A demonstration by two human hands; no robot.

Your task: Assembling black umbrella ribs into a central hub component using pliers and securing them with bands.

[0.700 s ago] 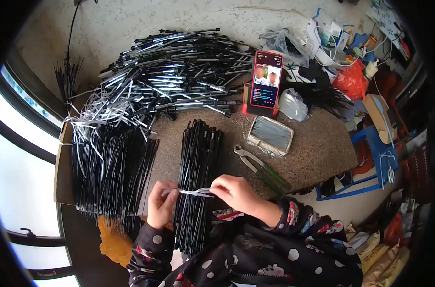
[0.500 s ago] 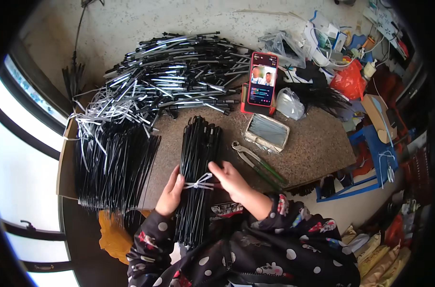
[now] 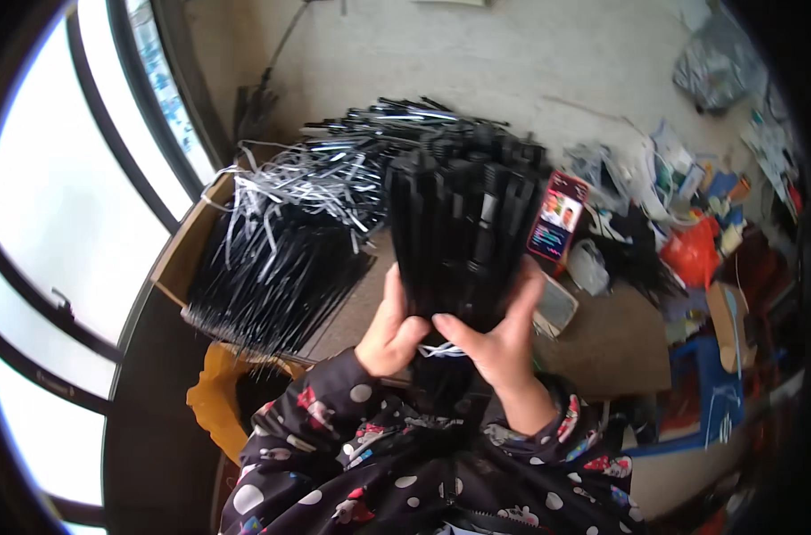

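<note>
Raised off the table in front of me is a thick bundle of thin black strands (image 3: 463, 232) with thicker ends at the top, tilted up toward me. A white tie (image 3: 443, 350) circles it low down, just below my thumbs. My left hand (image 3: 389, 328) is wrapped round the left side of the bundle, and my right hand (image 3: 504, 343) grips the right side. Both thumbs press on its near face; the fingers behind it are mostly hidden. The lower strands run down close to my jacket and are partly in shadow.
Left on the table (image 3: 620, 357) lie more black strands (image 3: 272, 276) beside white ribbons (image 3: 307, 183). A pile of black and silver pieces (image 3: 405, 116) lies behind. To the right are a propped phone (image 3: 557, 214), a small box (image 3: 559, 308), a red bag (image 3: 691, 252) and a blue frame (image 3: 709, 392).
Both hands have lifted the bundle from the table edge and tipped its thick ends up toward me. My grip is now above the white tie. The view has shifted.
</note>
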